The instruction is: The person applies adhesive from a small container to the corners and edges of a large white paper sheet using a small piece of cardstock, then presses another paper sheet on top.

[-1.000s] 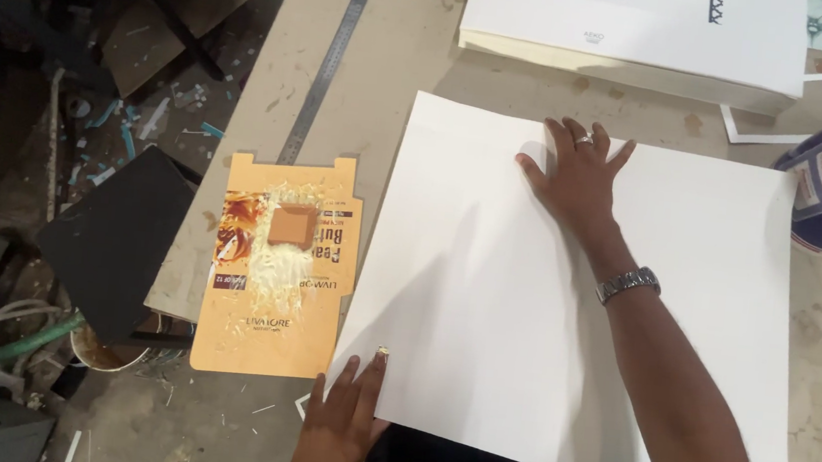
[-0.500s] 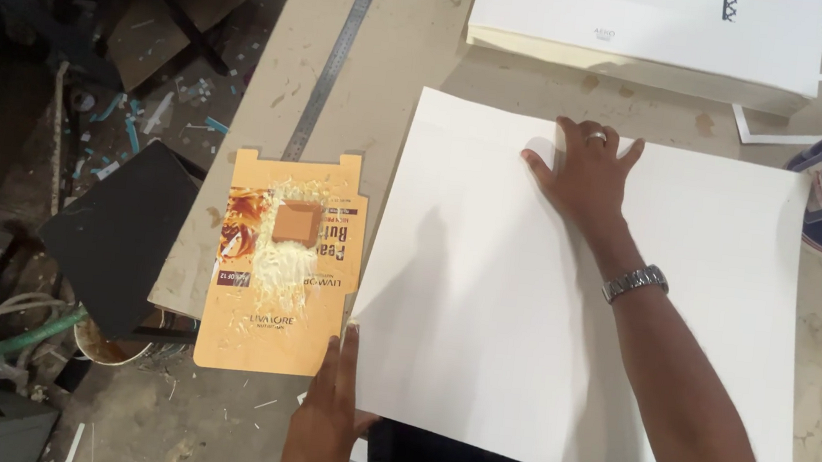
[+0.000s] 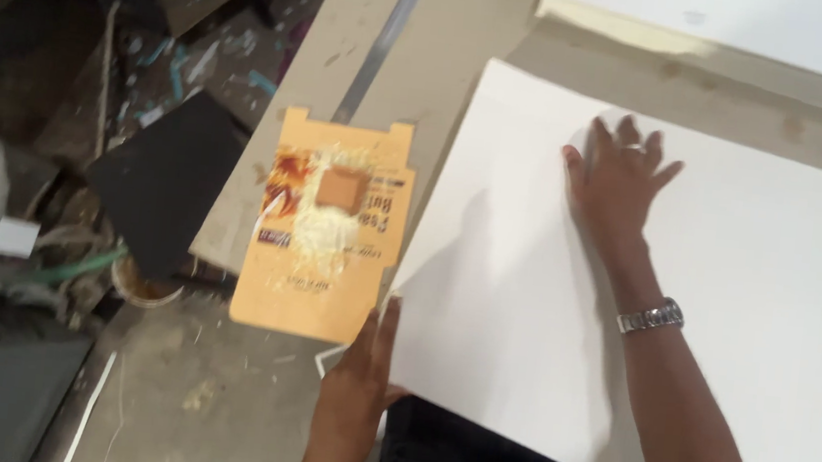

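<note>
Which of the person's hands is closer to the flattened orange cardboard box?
Left. The left hand grips the white sheet's corner beside the flattened orange cardboard box; the right hand lies flat mid-sheet, farther away.

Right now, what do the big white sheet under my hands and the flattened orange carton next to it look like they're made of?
The white sheet looks like stiff matte paperboard or foam board: it lies flat, without gloss, and its near left corner lifts at the left hand without creasing. Which of the two, I cannot tell. The orange carton looks like thin printed cardboard: die-cut flaps and a plain brown square at its middle.
</note>
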